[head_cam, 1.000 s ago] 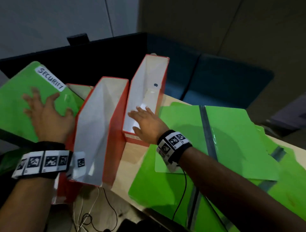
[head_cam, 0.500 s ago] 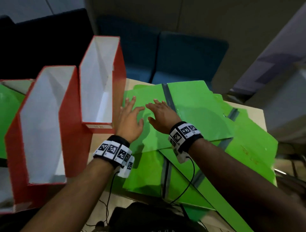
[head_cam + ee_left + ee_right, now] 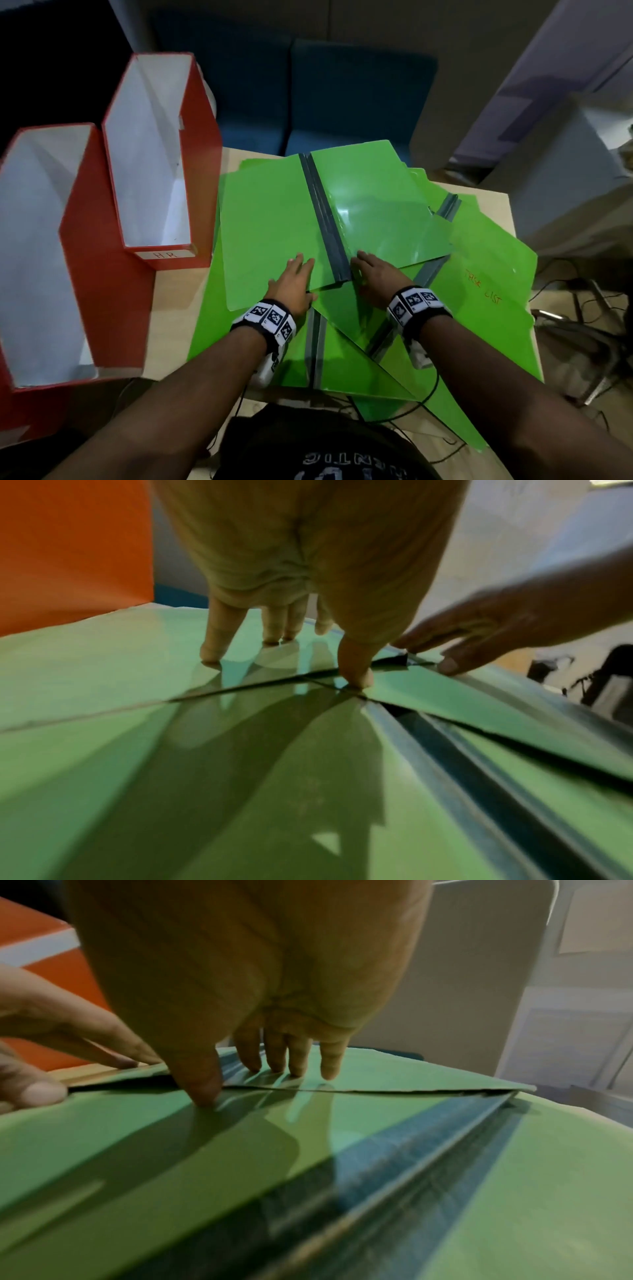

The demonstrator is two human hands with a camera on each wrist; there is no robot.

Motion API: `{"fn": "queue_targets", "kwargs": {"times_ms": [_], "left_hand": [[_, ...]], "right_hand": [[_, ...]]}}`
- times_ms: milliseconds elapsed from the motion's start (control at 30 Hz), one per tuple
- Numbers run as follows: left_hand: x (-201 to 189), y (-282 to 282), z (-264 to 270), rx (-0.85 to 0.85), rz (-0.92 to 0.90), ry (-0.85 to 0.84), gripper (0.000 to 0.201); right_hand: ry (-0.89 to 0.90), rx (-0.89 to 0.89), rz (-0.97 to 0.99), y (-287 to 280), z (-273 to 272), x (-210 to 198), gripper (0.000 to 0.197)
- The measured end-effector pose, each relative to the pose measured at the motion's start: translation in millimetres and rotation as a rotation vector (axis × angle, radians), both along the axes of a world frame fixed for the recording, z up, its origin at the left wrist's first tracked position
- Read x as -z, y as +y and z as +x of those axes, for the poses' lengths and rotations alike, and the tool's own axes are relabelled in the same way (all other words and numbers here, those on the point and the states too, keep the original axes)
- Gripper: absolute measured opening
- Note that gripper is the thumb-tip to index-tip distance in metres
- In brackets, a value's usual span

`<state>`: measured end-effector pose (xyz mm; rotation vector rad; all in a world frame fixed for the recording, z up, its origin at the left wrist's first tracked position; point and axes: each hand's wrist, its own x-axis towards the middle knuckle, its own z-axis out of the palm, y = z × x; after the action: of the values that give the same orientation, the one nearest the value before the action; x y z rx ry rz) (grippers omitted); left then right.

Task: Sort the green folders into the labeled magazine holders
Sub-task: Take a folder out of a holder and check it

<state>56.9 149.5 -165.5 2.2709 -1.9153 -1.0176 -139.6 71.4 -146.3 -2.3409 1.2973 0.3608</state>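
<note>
HR holder (image 3: 161,192) empty at left, left hand (image 3: 291,286) and right hand (image 3: 376,279) flat, fingers spread, holding nothing, on top folder (image 3: 274,219) lying open on the pile; next likely close, read label, file.

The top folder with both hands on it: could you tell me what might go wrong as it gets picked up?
1. The top folder lies open and glossy; the left hand and right hand only rest fingertips on its near edge, so it could slip.
2. It overlaps other folders; lifting may drag them off the table.
3. No label shows on it, so it might end up wrongly in the HR holder.
</note>
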Motion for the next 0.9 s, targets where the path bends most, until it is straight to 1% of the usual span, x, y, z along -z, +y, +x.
{"fn": "queue_targets", "kwargs": {"times_ms": [67, 167, 233, 267, 333, 400, 433, 533, 567, 633, 667, 733, 767, 833, 900], "left_hand": [[-1.0, 2.8, -1.2, 0.045, 0.009, -0.041, 0.083], [-7.3, 8.8, -4.2, 0.215, 0.001, -0.157, 0.079], [-15.8, 12.0, -8.0, 0.293, -0.028, -0.145, 0.077], [-21.8, 12.1, -9.3, 0.318, -0.063, -0.127, 0.076], [-38.7, 10.1, -9.6, 0.344, -0.164, -0.108, 0.072], [-62.0, 3.9, -6.8, 0.337, -0.281, -0.099, 0.069], [-74.5, -0.4, -4.4, 0.331, -0.334, -0.101, 0.068], [-107.5, -16.7, 1.1, 0.357, -0.447, -0.160, 0.066], [-117.6, -22.2, 2.2, 0.357, -0.490, -0.175, 0.066], [-140.1, -33.0, 4.8, 0.337, -0.610, -0.180, 0.061], [-153.3, -37.9, 6.0, 0.334, -0.679, -0.174, 0.054], [-182.5, -44.5, 8.0, 0.339, -0.806, -0.140, 0.032], [-198.2, -47.2, 8.9, 0.351, -0.852, -0.135, 0.026], [-226.3, -52.8, 11.6, 0.407, -0.888, -0.192, 0.025], [-245.8, -59.3, 15.8, 0.445, -0.904, -0.219, 0.023]], "right_hand": [[-0.016, -0.010, -0.031, 4.7, -8.0, 5.4, 0.064], [0.039, -0.063, -0.092, 12.7, -15.6, 10.7, 0.076], [0.071, -0.106, -0.138, 15.5, -17.7, 10.4, 0.084], [0.068, -0.117, -0.167, 15.4, -19.1, 9.6, 0.085], [0.013, -0.119, -0.240, 14.2, -23.2, 4.5, 0.077], [-0.089, -0.113, -0.332, 8.4, -30.5, -5.3, 0.059], [-0.155, -0.109, -0.408, 3.8, -34.2, -12.1, 0.050], [-0.396, -0.056, -0.698, -14.8, -42.6, -39.5, 0.026], [-0.447, -0.033, -0.772, -21.2, -44.1, -51.9, 0.020], [-0.526, 0.025, -0.877, -32.8, -46.5, -80.3, 0.021], [-0.570, 0.055, -0.937, -38.6, -48.1, -95.7, 0.019], [-0.635, 0.090, -1.069, -48.6, -51.8, -126.7, 0.013], [-0.651, 0.109, -1.121, -52.7, -53.0, -141.5, 0.011], [-0.660, 0.195, -1.207, -58.6, -52.8, -167.7, 0.020], [-0.674, 0.325, -1.270, -60.1, -48.9, -184.4, 0.034]]}}
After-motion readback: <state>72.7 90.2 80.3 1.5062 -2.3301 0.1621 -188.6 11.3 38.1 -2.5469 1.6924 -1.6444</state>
